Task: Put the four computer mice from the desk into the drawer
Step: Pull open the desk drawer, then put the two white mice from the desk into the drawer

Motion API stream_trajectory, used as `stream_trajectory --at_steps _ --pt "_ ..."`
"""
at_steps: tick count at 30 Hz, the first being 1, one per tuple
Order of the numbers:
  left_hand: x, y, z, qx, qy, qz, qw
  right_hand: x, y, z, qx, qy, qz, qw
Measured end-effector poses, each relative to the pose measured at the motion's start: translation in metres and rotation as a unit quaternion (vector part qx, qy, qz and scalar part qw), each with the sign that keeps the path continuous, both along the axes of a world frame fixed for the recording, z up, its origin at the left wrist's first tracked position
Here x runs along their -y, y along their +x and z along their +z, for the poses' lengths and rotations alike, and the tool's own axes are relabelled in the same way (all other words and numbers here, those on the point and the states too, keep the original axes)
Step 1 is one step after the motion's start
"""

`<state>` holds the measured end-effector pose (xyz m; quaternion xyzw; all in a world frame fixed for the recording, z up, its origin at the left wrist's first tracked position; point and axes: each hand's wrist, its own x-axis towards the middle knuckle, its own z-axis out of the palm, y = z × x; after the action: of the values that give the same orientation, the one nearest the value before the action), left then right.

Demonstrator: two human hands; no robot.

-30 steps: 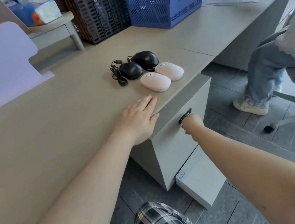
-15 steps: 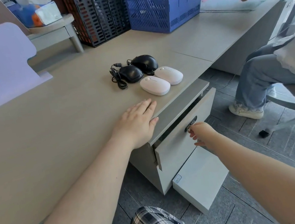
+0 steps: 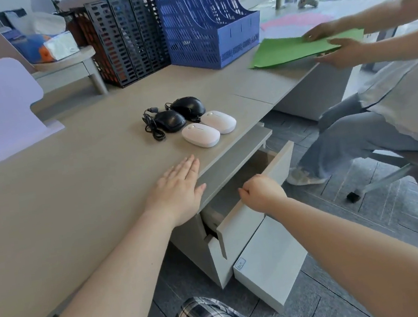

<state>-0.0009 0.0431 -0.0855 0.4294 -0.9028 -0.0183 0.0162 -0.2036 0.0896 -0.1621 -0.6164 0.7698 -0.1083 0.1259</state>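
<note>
Left hand (image 3: 177, 189) lay flat, fingers spread, on worktop (image 3: 73, 193), nearer hand to mice. Four mice (image 3: 189, 123) sat up and right of left hand, near worktop edge. Right hand (image 3: 261, 191), right of left hand, curled over rim of part-open drawer (image 3: 271, 173).

Glossy plastic mice (image 3: 200, 135) — desk (image 3: 71, 177) seemingly matt laminate.

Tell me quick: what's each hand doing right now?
Left hand: open, flat on the beige wooden desk top, holding nothing.
Right hand: closed on the top edge of the grey pulled-out drawer front.
</note>
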Motion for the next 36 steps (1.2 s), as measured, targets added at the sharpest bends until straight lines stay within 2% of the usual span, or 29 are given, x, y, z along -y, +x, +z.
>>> stream_trajectory --at_steps 8,17,28,32,36 --pt "-0.014 -0.002 -0.004 0.025 -0.019 0.023 0.999 -0.049 -0.024 0.013 -0.052 0.075 -0.03 0.995" --pt "-0.031 0.0 -0.005 0.029 -0.024 0.029 0.999 -0.094 -0.043 0.021 -0.103 0.206 -0.102 0.968" --pt "-0.028 0.003 -0.006 0.012 -0.021 0.021 0.999 -0.112 -0.051 0.021 -0.08 0.342 -0.145 0.925" --pt "-0.027 0.004 -0.005 -0.009 -0.019 0.01 1.0 -0.108 -0.054 0.021 -0.078 0.343 -0.146 0.924" --pt "-0.018 0.003 0.007 -0.074 -0.009 0.016 0.997 -0.092 -0.051 0.021 -0.103 0.25 -0.132 0.954"
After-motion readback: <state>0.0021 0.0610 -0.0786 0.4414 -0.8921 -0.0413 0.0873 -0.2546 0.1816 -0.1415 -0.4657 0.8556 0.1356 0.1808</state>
